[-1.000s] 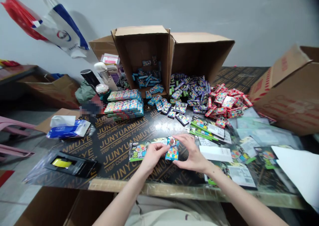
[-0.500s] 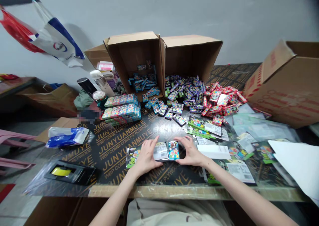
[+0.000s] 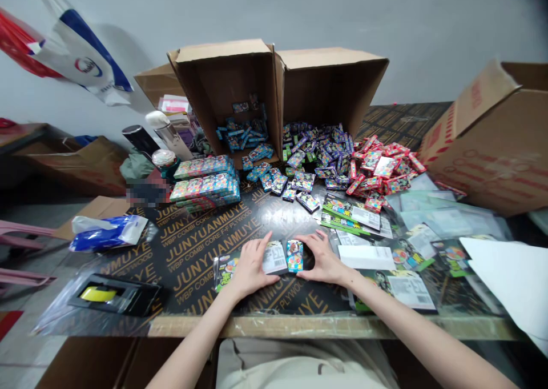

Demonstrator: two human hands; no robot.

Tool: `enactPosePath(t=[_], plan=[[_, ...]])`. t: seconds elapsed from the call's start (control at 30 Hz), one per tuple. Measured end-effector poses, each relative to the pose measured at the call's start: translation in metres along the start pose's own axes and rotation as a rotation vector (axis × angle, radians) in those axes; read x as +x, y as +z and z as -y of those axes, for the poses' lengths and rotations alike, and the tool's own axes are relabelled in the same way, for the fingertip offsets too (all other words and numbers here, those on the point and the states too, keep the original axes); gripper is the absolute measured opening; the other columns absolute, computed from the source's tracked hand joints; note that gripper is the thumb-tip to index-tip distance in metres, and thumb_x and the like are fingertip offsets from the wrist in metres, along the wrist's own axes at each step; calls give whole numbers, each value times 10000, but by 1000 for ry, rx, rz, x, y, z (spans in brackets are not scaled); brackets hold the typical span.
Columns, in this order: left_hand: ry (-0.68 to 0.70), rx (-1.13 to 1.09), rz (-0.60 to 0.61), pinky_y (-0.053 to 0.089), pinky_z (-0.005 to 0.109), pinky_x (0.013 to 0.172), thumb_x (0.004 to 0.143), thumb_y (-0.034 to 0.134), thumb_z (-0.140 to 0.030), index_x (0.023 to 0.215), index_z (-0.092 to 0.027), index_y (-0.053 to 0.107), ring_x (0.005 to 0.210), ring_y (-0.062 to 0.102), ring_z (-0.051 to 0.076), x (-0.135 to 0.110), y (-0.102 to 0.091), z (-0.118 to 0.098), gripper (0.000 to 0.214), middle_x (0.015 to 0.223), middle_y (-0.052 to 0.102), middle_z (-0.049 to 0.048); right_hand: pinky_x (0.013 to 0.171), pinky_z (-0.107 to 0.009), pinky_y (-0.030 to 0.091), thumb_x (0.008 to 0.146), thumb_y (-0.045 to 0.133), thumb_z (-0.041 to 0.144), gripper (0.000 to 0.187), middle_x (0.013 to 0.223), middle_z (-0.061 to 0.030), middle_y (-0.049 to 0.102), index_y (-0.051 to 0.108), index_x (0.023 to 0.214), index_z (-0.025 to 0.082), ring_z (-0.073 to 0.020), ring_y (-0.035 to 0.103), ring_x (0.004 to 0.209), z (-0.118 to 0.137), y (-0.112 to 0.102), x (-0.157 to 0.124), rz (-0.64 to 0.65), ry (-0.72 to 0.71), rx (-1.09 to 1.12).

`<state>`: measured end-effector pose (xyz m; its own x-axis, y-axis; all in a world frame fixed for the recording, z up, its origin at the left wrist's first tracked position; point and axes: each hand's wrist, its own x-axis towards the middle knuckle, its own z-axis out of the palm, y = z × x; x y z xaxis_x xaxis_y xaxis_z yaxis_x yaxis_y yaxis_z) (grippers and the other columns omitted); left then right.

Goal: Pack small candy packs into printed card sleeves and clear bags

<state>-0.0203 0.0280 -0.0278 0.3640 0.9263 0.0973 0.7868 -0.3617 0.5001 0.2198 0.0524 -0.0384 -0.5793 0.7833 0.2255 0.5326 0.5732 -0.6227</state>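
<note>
My left hand (image 3: 253, 263) lies over a flat black and green printed packet (image 3: 274, 259) with a white barcode label. Thumb and index finger straddle the packet, and the other fingers and palm cover its middle. A small blue box (image 3: 295, 256) with a colourful picture stands right against the packet's right end. My right hand (image 3: 322, 257) curves around that box from the right, with thumb and fingertips at its near and far edges. More small boxes in blue (image 3: 257, 172), purple (image 3: 338, 149) and red (image 3: 385, 166) are heaped beyond the hands.
Two cardboard boxes (image 3: 226, 49) on their sides stand at the back. Stacked blue boxes (image 3: 205, 183), bottles (image 3: 169, 135) and a tape dispenser (image 3: 115, 295) are on the left. More printed packets (image 3: 351, 212), white paper (image 3: 500, 275) and a large carton (image 3: 488, 149) lie to the right.
The view has shifted slightly. Both hands keep nearly the same pose around the packet and the small blue box.
</note>
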Motion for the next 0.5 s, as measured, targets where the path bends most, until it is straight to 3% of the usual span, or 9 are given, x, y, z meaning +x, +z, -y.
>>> enactPosePath(t=[0.17,0.27,0.37,0.43,0.5], plan=[[55,-41,19,227,486,1024,524,737,-327,1397,-213,123,1102,439,277,-4,3,-2,1074,1169,495,86,1027,-466,125,547,698,349,730,1167,-94,549,416,1206,210,-260,494,1080,-4,6,0,59,-36,86],[79,-40,33,173,502,1049,542,732,-354,1399,-213,104,1119,441,273,-4,4,-1,1072,1209,485,90,1037,-465,107,583,703,420,815,1259,-110,492,348,1286,213,-267,438,1165,-6,6,3,128,-65,95],[56,-27,-9,192,506,1041,552,731,-383,1399,-206,99,1147,422,286,-2,2,2,1072,1245,464,105,1038,-484,86,587,711,508,951,1310,-129,449,239,1360,217,-288,373,1223,0,5,2,21,24,60],[36,-26,-39,213,499,1033,557,731,-392,1399,-198,99,1150,421,286,-1,1,3,1071,1240,465,111,1039,-483,82,669,665,495,903,1256,-116,508,178,1381,227,-267,404,1203,9,6,-1,-62,99,79],[43,-33,-45,216,498,1033,561,729,-392,1399,-201,98,1148,428,282,0,1,3,1066,1244,464,113,1042,-469,94,792,563,433,774,1224,-92,544,119,1397,244,-226,461,1159,19,6,-4,-5,96,148]])
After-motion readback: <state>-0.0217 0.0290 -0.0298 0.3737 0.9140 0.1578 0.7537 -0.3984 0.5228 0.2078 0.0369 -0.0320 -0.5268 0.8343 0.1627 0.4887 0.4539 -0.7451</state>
